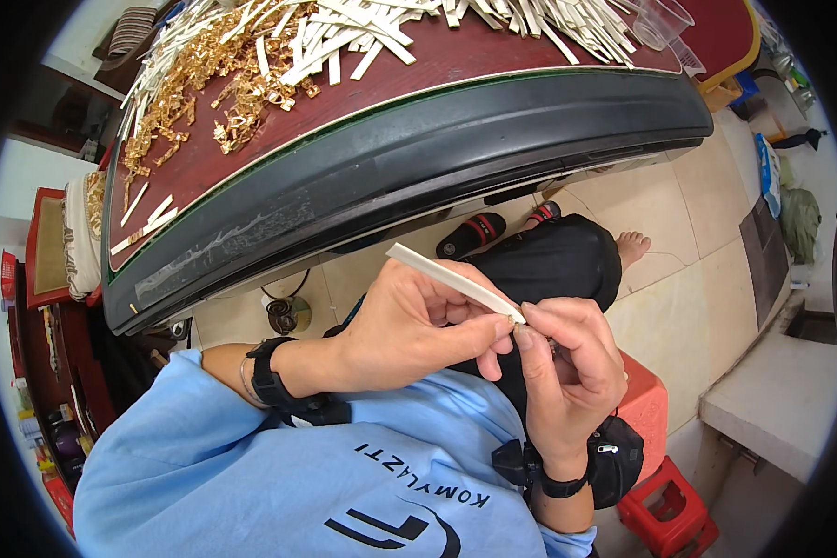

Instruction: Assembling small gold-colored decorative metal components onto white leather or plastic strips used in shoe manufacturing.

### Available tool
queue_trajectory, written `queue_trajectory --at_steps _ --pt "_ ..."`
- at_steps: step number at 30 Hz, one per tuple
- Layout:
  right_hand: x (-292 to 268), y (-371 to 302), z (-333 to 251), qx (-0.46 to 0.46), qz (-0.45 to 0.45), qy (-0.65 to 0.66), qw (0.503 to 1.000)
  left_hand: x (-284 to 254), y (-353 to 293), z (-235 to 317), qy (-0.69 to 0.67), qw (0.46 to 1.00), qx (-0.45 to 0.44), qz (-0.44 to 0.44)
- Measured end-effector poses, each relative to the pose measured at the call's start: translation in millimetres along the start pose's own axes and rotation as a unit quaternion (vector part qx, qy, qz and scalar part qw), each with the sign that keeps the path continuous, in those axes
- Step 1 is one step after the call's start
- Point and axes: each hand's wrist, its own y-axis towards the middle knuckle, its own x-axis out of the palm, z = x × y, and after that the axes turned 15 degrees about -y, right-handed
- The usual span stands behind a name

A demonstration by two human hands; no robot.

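A flat white strip point(446, 277) slants across my hands above my lap. My left hand point(409, 325) is closed around the strip, thumb along its lower end, and the upper end sticks out past the fingers. My right hand point(575, 367) pinches the strip's lower tip between thumb and fingertips. Something tiny shows at that tip, between both thumbs, too small to make out. On the dark red table beyond lie a heap of similar white strips point(363, 37) and a tangle of small gold metal clips point(242, 102).
The table's thick black edge point(391, 167) curves between the heap and my hands. A clear plastic cup point(660, 23) lies at the far right. Black sandals point(471, 235) rest on the tiled floor below. A red stool point(668, 507) stands at the lower right, near a white ledge point(781, 400).
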Motion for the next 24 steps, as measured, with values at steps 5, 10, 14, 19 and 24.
queue_trajectory --at_steps 5,10,14,19,24 --pt "-0.1 -1.5 0.4 -0.044 0.021 -0.042 0.998 7.8 -0.3 2.6 0.047 0.999 0.007 -0.006" --pt "1.9 -4.5 -2.0 -0.062 0.047 -0.085 0.993 13.0 -1.7 -1.4 0.105 0.993 0.061 0.007" --pt "3.0 -1.7 -3.5 -0.032 0.048 -0.050 0.997 8.0 2.6 -0.5 0.315 0.925 0.211 -0.035" --pt "3.1 -0.7 -0.7 0.037 0.017 0.042 0.998 2.7 3.3 0.2 0.349 0.906 0.233 -0.058" --pt "-2.1 6.9 -0.5 0.143 -0.041 0.183 0.972 2.6 1.8 -1.3 0.070 0.995 0.064 -0.017"
